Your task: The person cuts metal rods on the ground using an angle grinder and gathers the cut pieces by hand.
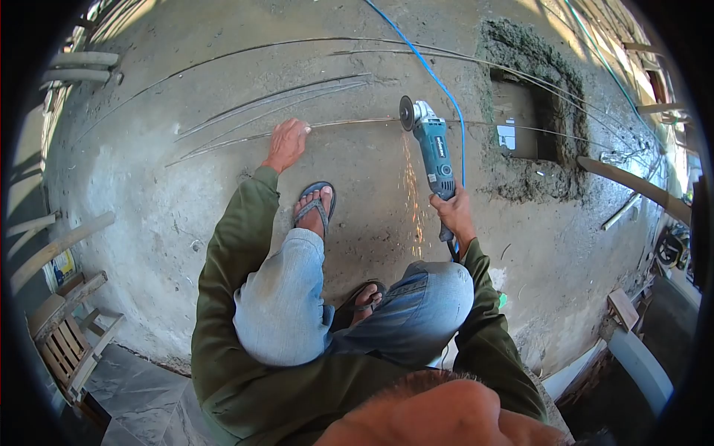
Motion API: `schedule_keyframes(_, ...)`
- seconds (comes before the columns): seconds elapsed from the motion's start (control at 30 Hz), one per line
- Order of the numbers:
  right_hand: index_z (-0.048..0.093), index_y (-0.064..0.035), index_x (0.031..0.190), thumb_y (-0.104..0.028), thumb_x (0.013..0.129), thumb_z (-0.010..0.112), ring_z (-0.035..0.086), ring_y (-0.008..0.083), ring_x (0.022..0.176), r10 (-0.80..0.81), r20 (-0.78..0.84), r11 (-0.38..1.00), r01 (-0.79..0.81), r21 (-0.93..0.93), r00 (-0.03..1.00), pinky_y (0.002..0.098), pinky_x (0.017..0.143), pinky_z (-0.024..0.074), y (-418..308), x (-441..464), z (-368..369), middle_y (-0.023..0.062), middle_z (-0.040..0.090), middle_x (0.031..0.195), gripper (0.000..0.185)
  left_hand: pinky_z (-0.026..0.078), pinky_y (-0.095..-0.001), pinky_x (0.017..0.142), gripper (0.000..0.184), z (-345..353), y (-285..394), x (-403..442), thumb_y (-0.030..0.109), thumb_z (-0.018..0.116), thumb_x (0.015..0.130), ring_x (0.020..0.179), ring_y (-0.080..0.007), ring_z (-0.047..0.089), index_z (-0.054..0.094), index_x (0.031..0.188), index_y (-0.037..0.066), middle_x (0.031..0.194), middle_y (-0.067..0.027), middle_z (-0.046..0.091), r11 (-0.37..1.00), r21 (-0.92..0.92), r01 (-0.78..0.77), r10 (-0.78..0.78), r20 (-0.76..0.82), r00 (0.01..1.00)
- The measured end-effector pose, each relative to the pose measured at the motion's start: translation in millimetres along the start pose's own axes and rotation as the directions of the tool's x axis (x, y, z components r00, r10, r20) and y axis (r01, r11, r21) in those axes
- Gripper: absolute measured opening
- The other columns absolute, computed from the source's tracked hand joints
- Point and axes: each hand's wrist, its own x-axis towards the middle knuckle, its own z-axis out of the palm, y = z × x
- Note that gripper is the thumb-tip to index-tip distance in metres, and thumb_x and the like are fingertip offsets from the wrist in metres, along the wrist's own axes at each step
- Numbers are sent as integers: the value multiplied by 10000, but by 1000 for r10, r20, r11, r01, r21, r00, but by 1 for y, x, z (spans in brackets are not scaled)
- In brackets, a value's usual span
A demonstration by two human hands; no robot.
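My right hand (456,213) is wrapped round the rear handle of a teal angle grinder (433,151). Its dark cutting disc (406,114) meets a thin steel rod (349,122) lying across the concrete floor. Orange sparks (414,197) stream from the disc back toward my knees. To the left, my left hand (286,145) is closed on the same rod, some way from the disc. Other thin rods (275,95) lie just beyond that hand.
A blue cord (424,61) runs past the grinder. On the right is a square opening (532,119) edged with rough wet mortar. My sandalled foot (314,208) is near the rod. Wooden poles (632,186) and a slatted wooden piece (67,349) stand at the sides.
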Motion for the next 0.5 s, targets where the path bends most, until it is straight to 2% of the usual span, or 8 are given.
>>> schedule_keyframes(0.13,552,43,1115,-137,690,707,447,69,573,28,11,999,-28,39,1000,253,510,391,-2,-5,-2,-13,541,719,486,397,-439,755,113,-2,0,1,167,565,874,886,-316,556,613,923,77,881,-108,567,1000,-19,0,0,-2,1000)
schedule_keyframes(0.5,567,28,1084,-138,696,699,460,72,580,20,-5,1000,-20,4,1000,258,522,405,-1,-5,0,-11,542,719,442,395,-441,751,115,-3,3,-1,155,571,861,894,-312,557,620,927,75,888,-110,571,1000,-9,17,-17,1,1000)
